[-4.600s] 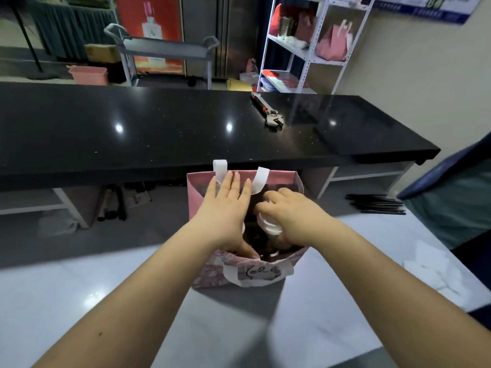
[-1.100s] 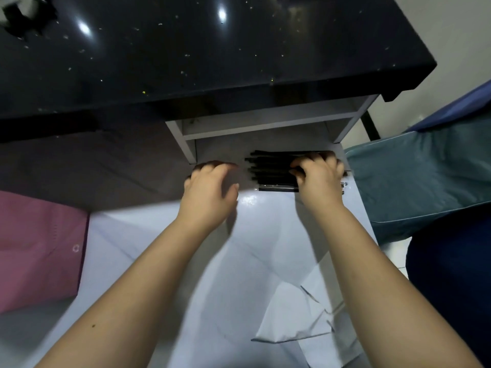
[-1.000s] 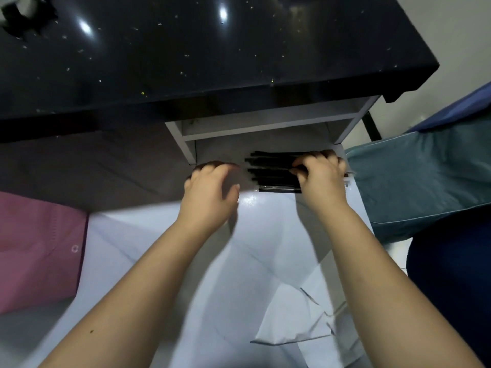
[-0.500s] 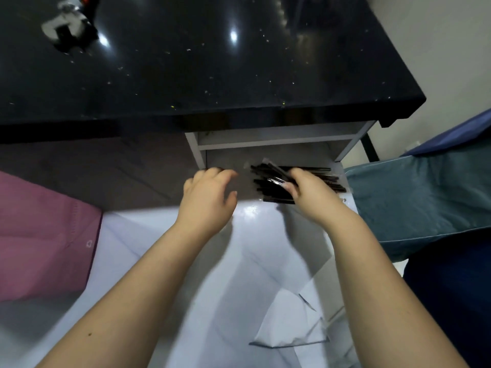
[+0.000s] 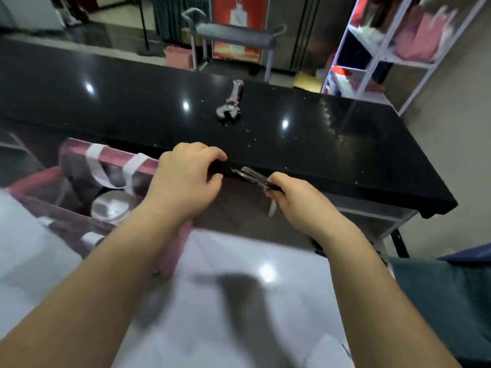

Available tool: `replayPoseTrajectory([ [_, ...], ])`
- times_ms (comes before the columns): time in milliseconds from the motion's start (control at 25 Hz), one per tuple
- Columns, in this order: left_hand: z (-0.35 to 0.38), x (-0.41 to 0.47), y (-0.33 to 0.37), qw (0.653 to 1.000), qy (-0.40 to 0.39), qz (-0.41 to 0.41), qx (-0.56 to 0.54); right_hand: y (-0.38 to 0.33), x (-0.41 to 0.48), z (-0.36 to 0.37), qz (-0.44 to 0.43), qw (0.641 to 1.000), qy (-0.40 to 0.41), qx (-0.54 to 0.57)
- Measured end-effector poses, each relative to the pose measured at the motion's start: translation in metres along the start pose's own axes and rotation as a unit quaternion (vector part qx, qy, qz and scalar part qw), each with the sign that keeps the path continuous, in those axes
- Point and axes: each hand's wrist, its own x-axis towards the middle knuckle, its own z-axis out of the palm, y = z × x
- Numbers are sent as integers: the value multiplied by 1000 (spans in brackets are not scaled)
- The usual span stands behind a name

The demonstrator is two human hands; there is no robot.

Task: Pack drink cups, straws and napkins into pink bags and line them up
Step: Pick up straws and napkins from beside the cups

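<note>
- Right hand (image 5: 295,205) pinches black straws (image 5: 255,177) near the white table's (image 5: 225,248) far edge.
- Left hand (image 5: 186,181), fingers loosely curled, holds nothing, just right of the pink bag (image 5: 114,159) (a lidded cup (image 5: 111,208) inside).

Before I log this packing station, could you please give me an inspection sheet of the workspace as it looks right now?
Surface: white table, glossy, image blurred.
Job's things: pink bag stands open at left with a lidded cup inside; black straws are off the table, in hand.
Clutter: wrench lying on the black counter.
Hands: right hand grips the straws; left hand hovers beside the bag, fingers loosely curled, holding nothing.
Cables: nothing seen.
Surroundings: white shelf rack holding spare pink bags, a grey cart, teal cloth at right.
</note>
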Motion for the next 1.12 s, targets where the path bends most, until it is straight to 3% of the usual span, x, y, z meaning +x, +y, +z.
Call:
replayPoseTrajectory([
  [160,-49,-10,-56,999,14,-39,-3,-72,25,6,-46,999,25,-3],
  [320,-76,-37,-139,997,-7,-81,-20,-138,50,25,-78,979,45,185],
  [520,-79,-32,-229,985,-152,-67,-38,-223,99,64,-127,947,25,295],
  [680,-72,-19,-274,963,-249,-10,-100,-252,120,116,-87,919,-16,383],
  [760,-68,-13,-284,955,-271,29,-119,-245,122,135,-40,941,-22,336],
  [840,-65,-8,-288,953,-272,54,-121,-232,125,144,9,990,-24,138],
  [880,-65,-7,-289,953,-272,60,-121,-228,127,147,36,998,-44,35],
  [1000,-66,-9,-291,953,-265,71,-129,-228,134,149,99,984,-111,-94],
  [1120,-72,-12,-287,966,-224,62,-115,-236,133,145,91,979,-108,-150],
])
